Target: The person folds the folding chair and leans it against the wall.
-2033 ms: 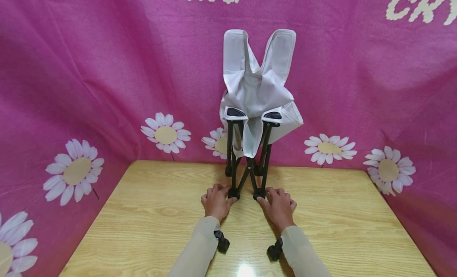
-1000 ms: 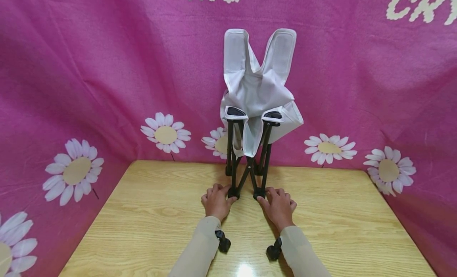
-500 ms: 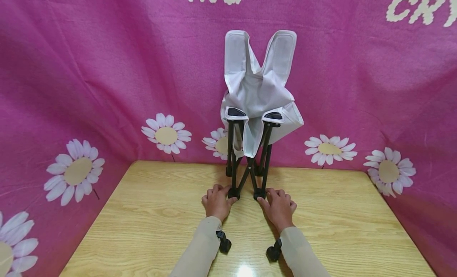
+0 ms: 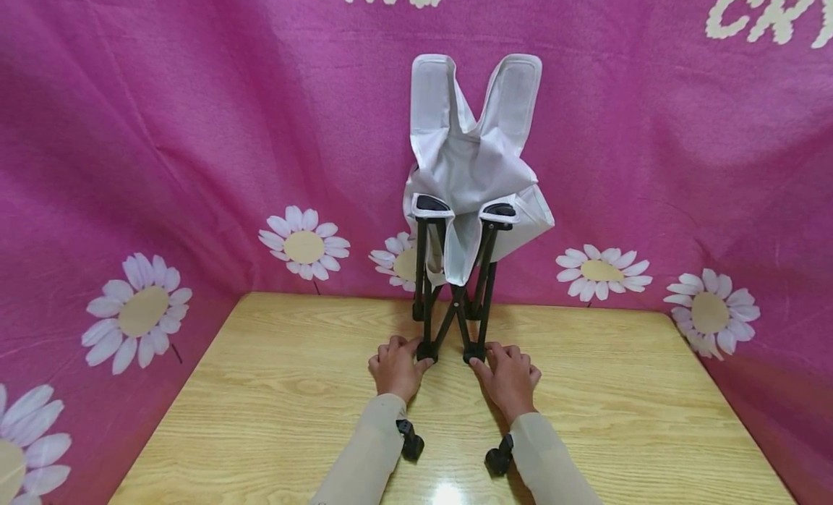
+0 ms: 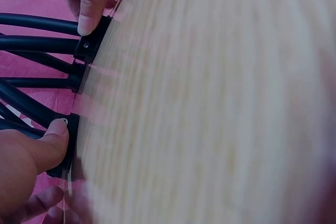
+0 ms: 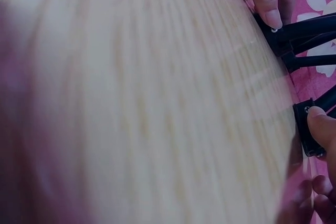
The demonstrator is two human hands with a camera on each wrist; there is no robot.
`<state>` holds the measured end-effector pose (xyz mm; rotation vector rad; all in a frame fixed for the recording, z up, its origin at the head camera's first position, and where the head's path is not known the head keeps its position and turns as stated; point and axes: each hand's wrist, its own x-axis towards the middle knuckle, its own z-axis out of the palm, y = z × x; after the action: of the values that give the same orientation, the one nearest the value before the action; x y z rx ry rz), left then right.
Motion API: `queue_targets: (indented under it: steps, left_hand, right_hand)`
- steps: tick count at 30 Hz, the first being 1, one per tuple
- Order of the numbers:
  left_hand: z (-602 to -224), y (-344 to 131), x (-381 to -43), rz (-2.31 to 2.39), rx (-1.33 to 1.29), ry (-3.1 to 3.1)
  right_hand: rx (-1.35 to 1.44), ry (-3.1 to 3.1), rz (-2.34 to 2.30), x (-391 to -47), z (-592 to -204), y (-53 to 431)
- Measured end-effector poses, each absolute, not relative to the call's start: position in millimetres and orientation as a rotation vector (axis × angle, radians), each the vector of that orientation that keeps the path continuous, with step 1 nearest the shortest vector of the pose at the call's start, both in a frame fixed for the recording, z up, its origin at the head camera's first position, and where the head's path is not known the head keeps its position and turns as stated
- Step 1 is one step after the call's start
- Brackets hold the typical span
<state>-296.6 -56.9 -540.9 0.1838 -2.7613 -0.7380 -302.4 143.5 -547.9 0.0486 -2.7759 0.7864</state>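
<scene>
A folding stand with black legs and a loose white fabric top (image 4: pixel 468 161) stands upright at the back of the table, partly folded. Two fabric flaps stick up from it like ears. My left hand (image 4: pixel 395 370) pinches the near left foot (image 4: pixel 426 351), thumb in front and index finger behind. At the near right foot (image 4: pixel 473 352) my right hand (image 4: pixel 510 380) pinches the same way. In the left wrist view the left thumb (image 5: pixel 56 132) lies over a screw on its foot. The right thumb (image 6: pixel 321 124) presses its foot block in the right wrist view.
The light wooden table (image 4: pixel 293 404) reaches back to a pink cloth (image 4: pixel 195 129) printed with white daisies, close behind the stand. Cloth also hangs along both sides. Black wrist cameras (image 4: pixel 411 441) are worn on both sleeves.
</scene>
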Motion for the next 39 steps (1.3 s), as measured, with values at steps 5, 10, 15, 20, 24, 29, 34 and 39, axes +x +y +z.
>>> queue_targets:
  steps: [5,10,15,20,24,29,34,39]
  left_hand:
    - [-540.7,-56.9,-296.5,-0.724,0.199,-2.755]
    - [-540.0,-55.2,-296.1,-0.721,0.206,-2.759]
    - [-539.2,-53.5,-298.5,-0.702,0.211,-2.767]
    - [-541.4,-53.1,-299.4,-0.675,0.216,-2.772]
    - [-542.6,-53.0,-300.5,-0.663,0.226,-2.773]
    - [-543.8,-52.4,-301.7,-0.647,0.207,-2.766]
    - [-543.2,-51.5,-301.5,-0.641,0.188,-2.766]
    - [-543.8,-49.4,-300.7,-0.637,0.187,-2.764]
  right_hand:
    - [0.049,-2.780,0.796,-302.3,-545.8,141.8]
    - [0.035,-2.782,0.785,-303.2,-546.0,142.2]
    - [0.034,-2.784,0.781,-305.5,-544.8,142.7]
    - [0.013,-2.820,0.794,-305.4,-545.1,141.7]
    - [0.001,-2.820,0.798,-305.3,-544.2,139.7]
    - [-0.020,-2.808,0.793,-305.3,-542.9,137.9]
    - [-0.030,-2.807,0.790,-305.1,-541.9,137.2]
    - [-0.024,-2.817,0.782,-304.6,-542.0,137.5]
